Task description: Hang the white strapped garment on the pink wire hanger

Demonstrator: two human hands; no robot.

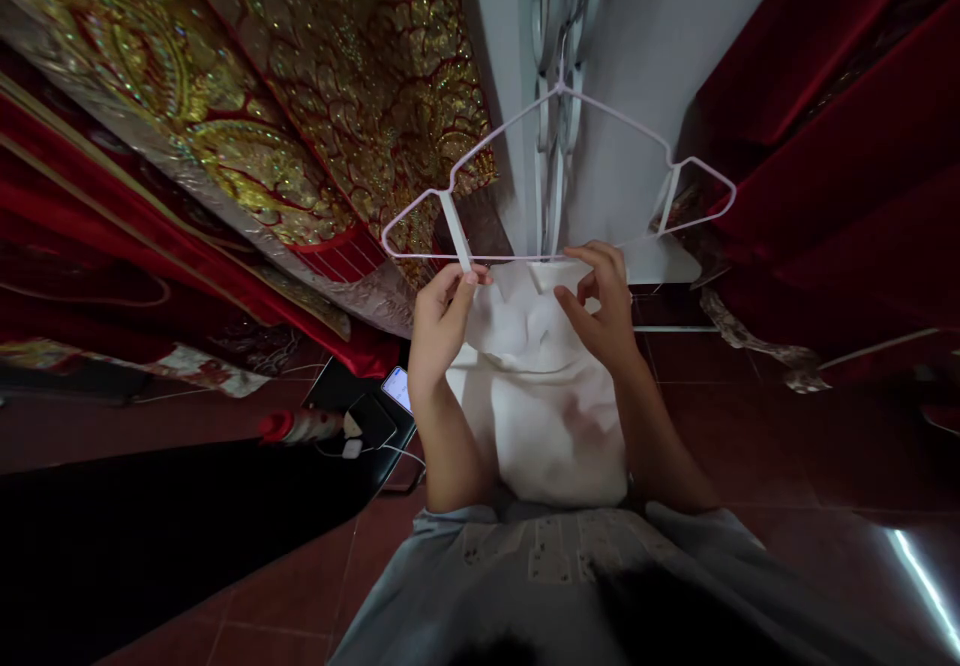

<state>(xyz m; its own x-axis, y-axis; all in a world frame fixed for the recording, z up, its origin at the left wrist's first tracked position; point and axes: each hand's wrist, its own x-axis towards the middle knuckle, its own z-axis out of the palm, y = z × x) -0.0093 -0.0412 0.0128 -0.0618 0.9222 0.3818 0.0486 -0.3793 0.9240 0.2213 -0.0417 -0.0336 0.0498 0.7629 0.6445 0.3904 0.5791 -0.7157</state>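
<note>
A white garment hangs down in front of me from the bottom bar of a pale wire hanger. The hanger's hook is caught on a fixture on the grey wall. My left hand pinches the cloth and a white strap at the hanger's bar on the left. My right hand grips the cloth's top edge just under the bar on the right. Both forearms flank the garment.
Red and gold embroidered garments hang at the left, dark red velvet cloth at the right. A black table at lower left bears a phone, a charger and a red-capped bottle. Red floor tiles lie below.
</note>
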